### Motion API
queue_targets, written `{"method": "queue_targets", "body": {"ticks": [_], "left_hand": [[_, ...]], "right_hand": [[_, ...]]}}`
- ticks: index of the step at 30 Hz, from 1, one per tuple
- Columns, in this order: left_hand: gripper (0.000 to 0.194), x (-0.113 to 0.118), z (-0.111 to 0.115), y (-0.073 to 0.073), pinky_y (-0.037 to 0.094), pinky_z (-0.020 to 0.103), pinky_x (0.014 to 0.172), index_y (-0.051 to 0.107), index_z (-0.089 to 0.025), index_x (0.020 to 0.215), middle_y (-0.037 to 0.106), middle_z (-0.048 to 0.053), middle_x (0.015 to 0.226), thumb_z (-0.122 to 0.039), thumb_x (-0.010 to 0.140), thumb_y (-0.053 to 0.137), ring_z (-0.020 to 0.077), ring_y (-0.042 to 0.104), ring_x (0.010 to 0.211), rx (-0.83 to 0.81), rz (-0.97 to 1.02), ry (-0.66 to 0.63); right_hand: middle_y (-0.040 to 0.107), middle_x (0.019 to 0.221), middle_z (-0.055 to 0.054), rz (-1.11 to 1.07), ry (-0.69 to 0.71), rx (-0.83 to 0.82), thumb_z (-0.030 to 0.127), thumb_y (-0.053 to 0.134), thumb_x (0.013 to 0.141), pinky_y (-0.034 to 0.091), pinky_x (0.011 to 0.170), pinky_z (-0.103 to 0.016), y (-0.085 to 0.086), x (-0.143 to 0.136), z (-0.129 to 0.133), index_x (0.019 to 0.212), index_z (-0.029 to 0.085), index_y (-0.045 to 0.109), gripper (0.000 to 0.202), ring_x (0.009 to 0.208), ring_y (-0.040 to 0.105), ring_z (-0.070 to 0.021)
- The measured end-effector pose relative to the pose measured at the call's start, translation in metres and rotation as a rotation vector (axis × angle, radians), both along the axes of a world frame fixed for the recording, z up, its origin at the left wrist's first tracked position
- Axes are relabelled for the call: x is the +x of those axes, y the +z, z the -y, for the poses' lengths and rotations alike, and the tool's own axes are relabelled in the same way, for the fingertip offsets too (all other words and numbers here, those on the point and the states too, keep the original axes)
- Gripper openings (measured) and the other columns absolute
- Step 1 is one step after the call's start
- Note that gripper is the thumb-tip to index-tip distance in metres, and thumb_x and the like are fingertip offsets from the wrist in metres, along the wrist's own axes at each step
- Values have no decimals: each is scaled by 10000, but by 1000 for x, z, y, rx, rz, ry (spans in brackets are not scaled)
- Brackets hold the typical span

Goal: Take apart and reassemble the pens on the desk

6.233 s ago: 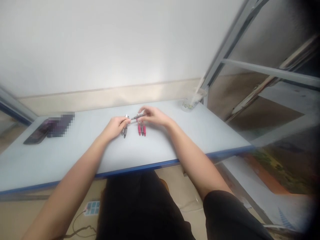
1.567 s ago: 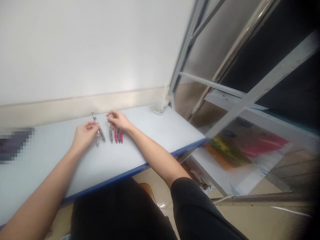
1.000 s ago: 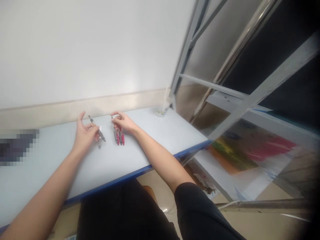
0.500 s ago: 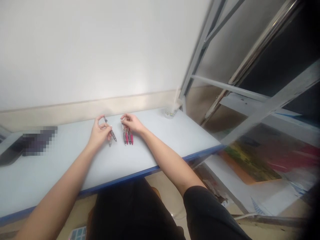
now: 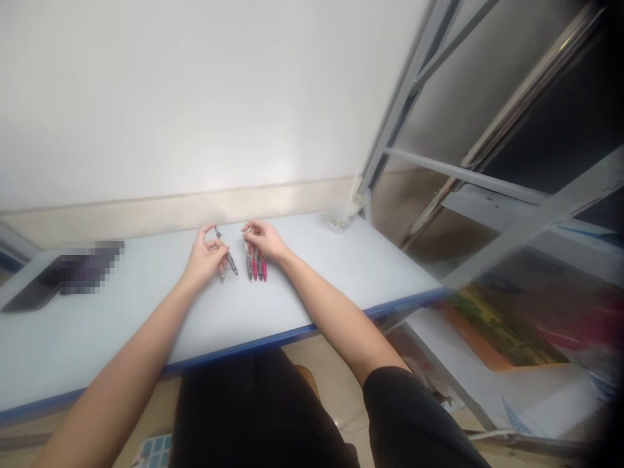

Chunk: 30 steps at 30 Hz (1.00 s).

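My left hand (image 5: 209,253) is closed, with a dark grey pen (image 5: 233,263) pinched slantwise between thumb and fingers. The tip of another pen (image 5: 223,280) shows just below this hand; the rest of it is hidden by the fingers. To the right, several pens with grey and red grips lie side by side on the table, tips toward me. My right hand (image 5: 263,239) covers their upper ends. Its thumb and fingertips are pinched on the top of the leftmost pen in the row (image 5: 250,268).
The pale table (image 5: 302,286) has a blue front edge and stands against a white wall. A clear cup (image 5: 338,223) is at the back right corner. At the left lies a dark flat object (image 5: 34,292), partly blurred out. A metal frame (image 5: 397,110) rises on the right.
My view has turned slightly, so the table and hands sit a little further right in the picture. Both hands keep nearly the same pose over the pens.
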<state>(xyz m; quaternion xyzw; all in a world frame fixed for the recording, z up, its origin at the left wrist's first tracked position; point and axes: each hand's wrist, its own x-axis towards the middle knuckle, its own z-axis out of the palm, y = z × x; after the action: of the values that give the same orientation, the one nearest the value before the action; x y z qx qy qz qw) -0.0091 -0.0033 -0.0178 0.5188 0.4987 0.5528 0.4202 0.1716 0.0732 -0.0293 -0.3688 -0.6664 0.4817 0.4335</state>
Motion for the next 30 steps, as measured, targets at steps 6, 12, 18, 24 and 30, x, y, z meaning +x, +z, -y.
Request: {"method": "queue_targets", "body": {"ticks": [6,12,18,24,30], "left_hand": [[828,0,-1,-1,445,198,389,390,-185,1470,569,-122,680,-224,726,750,109,574,456,-5,-4,-10],[792,-2,-4,-4,435,190,406,401,-203,1447,570,-120,676,-203,739,757,109,577,466,-2,12,-18],[752,-6,-6,-6,520,230,494,433,-220,1367,620,-97,769,-191,712,800,95,602,482,45,25,-4],[754,-11,-11,-10,592,281,573,411,-238,1310,660,-87,845,-215,696,848,116,670,515,84,48,25],[752,-20,-20,-13,657,329,713,337,-265,1143,671,-64,888,-186,662,910,143,737,606,160,176,212]], "right_hand": [[627,670,59,141,-25,113,203,666,906,479,692,-264,-7,1,-6,1040,182,640,138,642,609,-147],[749,1001,-73,507,-109,333,178,696,911,465,992,-373,-22,-1,-16,1056,159,716,147,1027,644,-243],[728,1196,-122,757,-50,429,209,663,973,401,1078,-404,-29,0,-21,1146,164,795,222,1121,603,-279],[730,1228,-146,776,-78,428,274,681,1018,406,1072,-399,-22,8,-16,1218,156,779,253,1168,603,-290],[760,978,-76,459,65,365,480,572,1085,473,886,-330,4,5,11,1016,166,744,365,905,653,-207]]}}
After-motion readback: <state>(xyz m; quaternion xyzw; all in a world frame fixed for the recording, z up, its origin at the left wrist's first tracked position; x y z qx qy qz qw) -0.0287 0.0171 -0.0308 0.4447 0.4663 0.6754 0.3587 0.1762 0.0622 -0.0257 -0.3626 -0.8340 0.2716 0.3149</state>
